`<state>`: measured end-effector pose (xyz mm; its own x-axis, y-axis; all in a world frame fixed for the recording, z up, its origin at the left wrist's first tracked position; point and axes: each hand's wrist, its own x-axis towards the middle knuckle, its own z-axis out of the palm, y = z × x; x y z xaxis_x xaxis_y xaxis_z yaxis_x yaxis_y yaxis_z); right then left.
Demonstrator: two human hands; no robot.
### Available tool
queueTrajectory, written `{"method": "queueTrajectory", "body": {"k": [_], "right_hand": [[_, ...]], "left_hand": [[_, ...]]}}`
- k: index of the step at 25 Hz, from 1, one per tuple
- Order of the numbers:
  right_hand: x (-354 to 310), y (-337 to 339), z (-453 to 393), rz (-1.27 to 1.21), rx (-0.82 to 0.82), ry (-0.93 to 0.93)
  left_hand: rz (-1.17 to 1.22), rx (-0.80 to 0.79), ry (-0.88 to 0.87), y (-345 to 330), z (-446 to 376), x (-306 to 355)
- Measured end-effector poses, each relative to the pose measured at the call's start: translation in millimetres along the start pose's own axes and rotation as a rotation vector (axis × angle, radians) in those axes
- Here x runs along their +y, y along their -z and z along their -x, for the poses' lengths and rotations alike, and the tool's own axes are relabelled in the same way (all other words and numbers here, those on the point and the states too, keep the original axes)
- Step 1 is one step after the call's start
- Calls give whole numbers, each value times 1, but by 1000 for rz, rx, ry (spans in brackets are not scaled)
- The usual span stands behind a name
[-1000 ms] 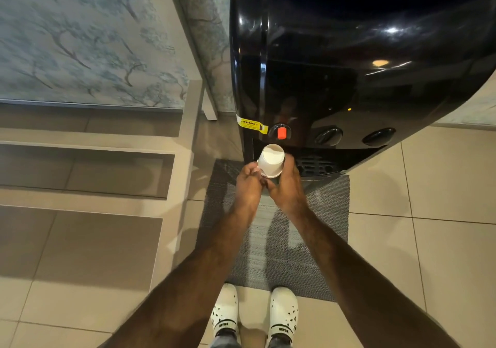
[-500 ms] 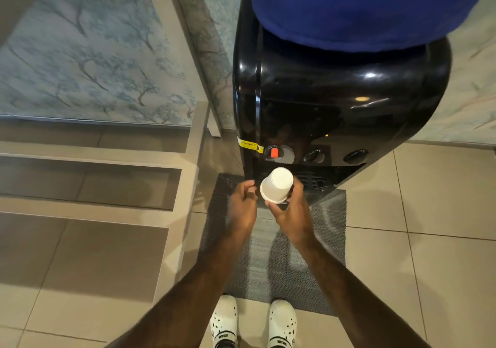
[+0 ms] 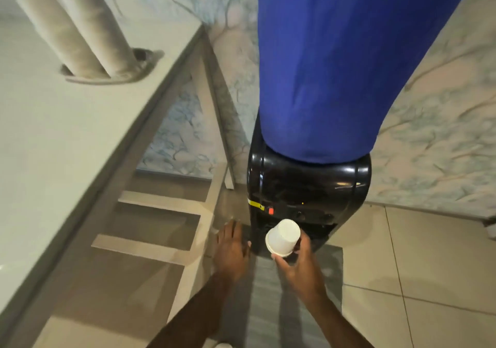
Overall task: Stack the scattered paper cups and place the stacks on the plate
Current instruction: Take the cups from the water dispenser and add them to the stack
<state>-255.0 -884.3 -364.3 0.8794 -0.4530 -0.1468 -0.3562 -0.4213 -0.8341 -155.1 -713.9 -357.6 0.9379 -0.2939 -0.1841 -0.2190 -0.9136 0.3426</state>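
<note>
A white paper cup [image 3: 282,237], turned bottom up and tilted away, is gripped at its rim by my right hand [image 3: 298,263]. It may be more than one cup nested; I cannot tell. My left hand [image 3: 231,251] is apart from it on the left, palm down, fingers spread, holding nothing. Both hands are low in front of the black water dispenser. No plate is in view.
The black water dispenser [image 3: 308,189] with a blue-covered bottle [image 3: 343,65] stands right behind the cup. A pale table [image 3: 67,133] with two cardboard tubes [image 3: 75,25] fills the left. A grey mat [image 3: 271,304] lies on the tiled floor.
My left hand has let go of the cup and moved left, opening flat. The right hand keeps the cup. The view has risen, bringing the table top and the blue bottle into sight.
</note>
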Motion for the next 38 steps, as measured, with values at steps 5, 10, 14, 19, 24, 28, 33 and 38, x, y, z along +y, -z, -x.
{"method": "queueTrajectory", "body": {"k": [5, 10, 14, 19, 24, 28, 33, 38], "right_hand": [[-80, 41, 24, -26, 7, 33], [-167, 62, 26, -50, 9, 121], [-245, 66, 0, -14, 36, 271], [-374, 56, -47, 43, 94, 479], [-500, 11, -72, -42, 25, 607], [-580, -38, -91, -48, -26, 635], [-658, -99, -131, -31, 4, 654], [-684, -132, -179, 97, 80, 619]], "left_hand": [[-78, 125, 4, 99, 23, 21], [-89, 261, -36, 192, 23, 20], [-109, 304, -56, 247, 15, 2], [-107, 371, -111, 299, 4, -29], [-88, 419, -84, 331, -15, -71], [-57, 455, -69, 345, -29, -103], [43, 517, -16, 358, -43, -141], [5, 515, 54, 354, -59, -166]]}}
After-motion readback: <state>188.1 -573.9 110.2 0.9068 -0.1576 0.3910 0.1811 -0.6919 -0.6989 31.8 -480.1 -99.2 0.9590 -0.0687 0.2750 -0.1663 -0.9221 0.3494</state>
